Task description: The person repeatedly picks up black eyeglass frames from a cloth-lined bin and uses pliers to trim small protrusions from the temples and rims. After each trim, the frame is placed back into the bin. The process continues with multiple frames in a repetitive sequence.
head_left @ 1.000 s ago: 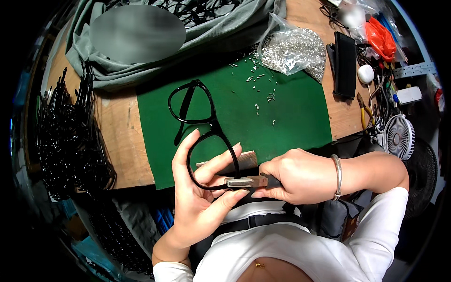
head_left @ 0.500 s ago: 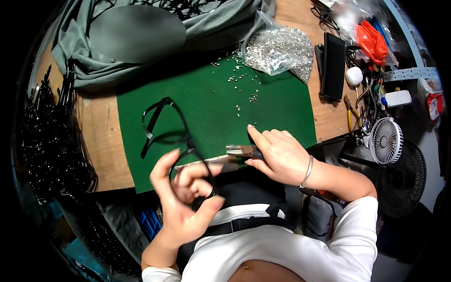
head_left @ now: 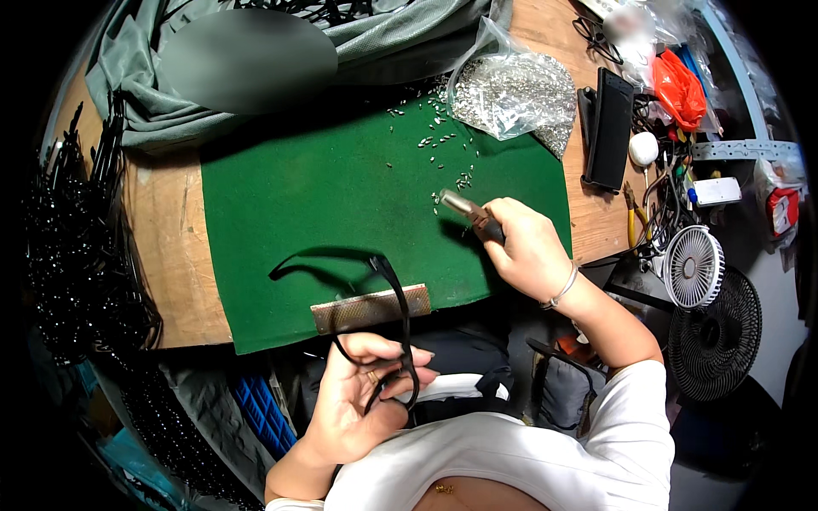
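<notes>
A black eyeglass frame (head_left: 401,300) is in my left hand (head_left: 354,419), fingers wrapped round its lower rim, close to the table's front edge. One temple of it reaches out over the green mat (head_left: 298,204). My right hand (head_left: 535,251) grips pliers (head_left: 467,208) with rusty, pale-tipped jaws. The jaw tips are beside a few small silver metal pieces (head_left: 435,198) on the mat; I cannot tell whether they touch one. More such pieces lie scattered toward a clear plastic bag (head_left: 503,94) full of them.
A worn metal strip (head_left: 365,312) lies along the mat's front edge. Black glossy frames (head_left: 68,255) are heaped at left; grey cloth (head_left: 375,51) lies behind. At right are a black phone (head_left: 610,128), yellow-handled pliers (head_left: 632,217), cables and a white fan (head_left: 694,266).
My right hand has carried the pliers forward, up to the small silver pieces. My left hand has drawn back and turned the eyeglass frame, uncovering the metal strip.
</notes>
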Demonstrator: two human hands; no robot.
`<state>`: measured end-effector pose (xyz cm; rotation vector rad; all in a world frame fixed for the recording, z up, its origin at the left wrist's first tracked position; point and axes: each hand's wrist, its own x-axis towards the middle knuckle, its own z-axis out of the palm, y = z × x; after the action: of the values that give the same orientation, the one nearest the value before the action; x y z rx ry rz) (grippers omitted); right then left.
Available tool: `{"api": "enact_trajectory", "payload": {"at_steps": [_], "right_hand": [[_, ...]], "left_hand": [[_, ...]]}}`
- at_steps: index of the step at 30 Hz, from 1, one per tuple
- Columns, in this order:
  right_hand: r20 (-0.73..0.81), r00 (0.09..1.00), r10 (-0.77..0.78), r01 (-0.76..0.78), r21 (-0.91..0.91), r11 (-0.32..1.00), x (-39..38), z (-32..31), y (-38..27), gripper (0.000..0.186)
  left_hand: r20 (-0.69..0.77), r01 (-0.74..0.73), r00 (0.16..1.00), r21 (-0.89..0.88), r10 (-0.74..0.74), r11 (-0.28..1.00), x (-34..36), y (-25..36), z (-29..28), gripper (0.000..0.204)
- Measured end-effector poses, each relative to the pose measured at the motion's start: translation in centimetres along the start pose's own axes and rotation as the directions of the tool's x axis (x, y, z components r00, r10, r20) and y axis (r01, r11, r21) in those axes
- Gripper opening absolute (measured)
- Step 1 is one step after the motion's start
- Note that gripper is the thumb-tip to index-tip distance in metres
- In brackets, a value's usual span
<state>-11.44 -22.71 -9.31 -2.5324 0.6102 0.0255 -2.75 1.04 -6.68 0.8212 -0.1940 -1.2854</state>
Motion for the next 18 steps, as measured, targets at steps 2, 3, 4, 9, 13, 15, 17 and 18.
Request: {"api": "enact_trajectory", "payload": {"at_steps": [2, 3, 4, 9, 13, 15, 17, 18], "right_hand": [[0.026, 0.999, -0.045, 0.046, -0.065, 0.997, 0.1, -0.1, -0.3, 0.018], [0.035, 0.999, -0.022, 0.023, -0.054, 0.998, 0.2, 0.0, -0.4, 0.017], [0.027, 1.000, -0.005, 0.007, -0.059, 0.998, 0.4, 0.0, -0.5, 0.017], [-0.006, 0.996, 0.093, -0.093, -0.042, 0.995, 0.7, 0.2, -0.8, 0.016], [-0.085, 0.994, 0.073, -0.081, -0.094, 0.992, 0.6, 0.9, -1.1, 0.017], [-0.121, 0.992, 0.020, -0.036, -0.131, 0.991, 0.3, 1.0, -1.3, 0.018], [-0.095, 0.995, 0.034, -0.033, 0.008, 0.999, -0.1, 0.8, -1.6, 0.018], [-0.081, 0.996, 0.038, -0.032, 0.077, 0.997, -0.3, 0.5, -2.1, 0.018]], "left_hand": [[-0.090, 0.082, 0.994, 0.216, -0.064, 0.973, 0.6, 0.4, 0.6, 0.004], [-0.081, 0.047, 0.996, 0.277, -0.026, 0.960, 0.9, 0.2, 0.7, 0.008], [-0.070, 0.011, 0.997, 0.338, 0.013, 0.941, 1.1, -0.3, 0.8, 0.014], [-0.114, -0.016, 0.992, 0.348, 0.059, 0.937, 1.4, -0.8, 1.5, 0.038], [-0.138, -0.021, 0.987, 0.387, 0.080, 0.922, 1.5, -1.0, 2.1, 0.050], [-0.134, -0.055, 0.984, 0.411, 0.120, 0.910, 2.0, -1.6, 2.0, 0.049], [-0.137, -0.083, 0.978, 0.422, 0.154, 0.903, 2.2, -2.0, 2.0, 0.048], [-0.124, -0.090, 0.980, 0.407, 0.153, 0.909, 2.1, -1.9, 2.1, 0.048]]}}
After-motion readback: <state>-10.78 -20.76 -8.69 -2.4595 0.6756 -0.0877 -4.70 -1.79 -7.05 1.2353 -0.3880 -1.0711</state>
